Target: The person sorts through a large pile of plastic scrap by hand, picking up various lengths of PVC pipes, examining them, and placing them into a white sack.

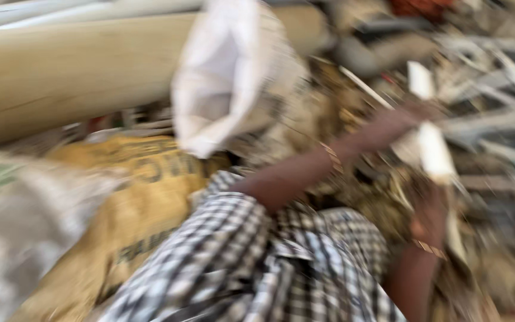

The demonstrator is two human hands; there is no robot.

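Right hand: our right hand (429, 222) sits low at the right, a bangle at its wrist, fingers curled around the lower end of a pale strip (435, 156); blur hides the exact grip.
Left hand: our left hand (415, 113) reaches further out, with a bangle on the forearm; it meets the same pale strip higher up, but we cannot tell whether its fingers are closed on it.
Pale strip: it runs upright between our two hands, above a heap of brownish scraps (365, 191).
Checked shirt: black-and-white cloth (257, 268) fills the near foreground below our arms.
Yellow sack: we see it (144, 203) just left of the shirt, with a grey-white sack (25, 226) beside it.
White bag: it (233, 71) hangs open above the yellow sack.
Tan roll: a thick cylinder (73, 71) lies across the far left.
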